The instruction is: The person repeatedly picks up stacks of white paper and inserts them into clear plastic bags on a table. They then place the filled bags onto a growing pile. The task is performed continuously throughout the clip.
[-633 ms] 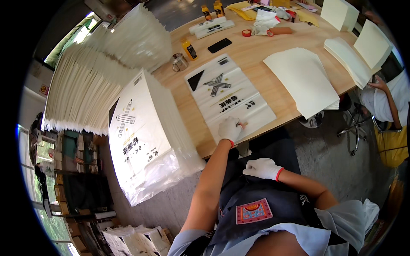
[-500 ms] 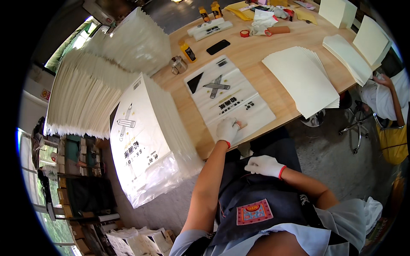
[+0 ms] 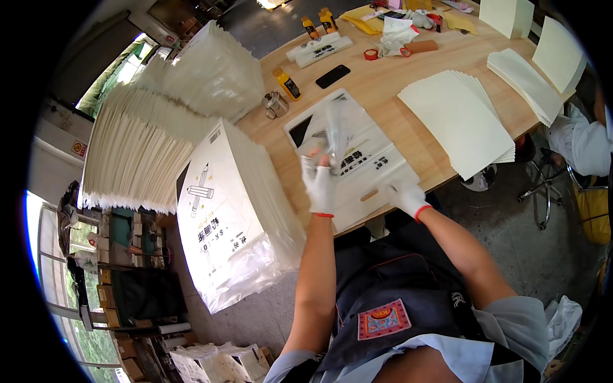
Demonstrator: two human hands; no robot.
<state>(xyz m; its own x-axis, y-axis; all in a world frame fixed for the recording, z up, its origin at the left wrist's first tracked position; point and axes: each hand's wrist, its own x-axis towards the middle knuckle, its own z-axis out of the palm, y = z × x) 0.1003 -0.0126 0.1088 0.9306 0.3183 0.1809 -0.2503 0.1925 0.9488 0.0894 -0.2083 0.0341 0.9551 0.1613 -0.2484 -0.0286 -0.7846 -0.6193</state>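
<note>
Broadly, a wooden table (image 3: 377,86) spreads out, a printed white bag (image 3: 367,165) flat at its near edge. The right hand (image 3: 407,196) lies over the bag's near right side, finger spacing unclear; the left hand (image 3: 317,182) has fingers curled beside blurred film (image 3: 337,126), whether pinching I cannot tell.

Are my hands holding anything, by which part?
Left hand: apparently a blurred, see-through thing, by its lower end. Right hand: at the printed bag; hold cannot be told.

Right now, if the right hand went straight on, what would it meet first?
The right hand would probably meet the left hand across the printed white bag, though heights are hard to judge.
</note>
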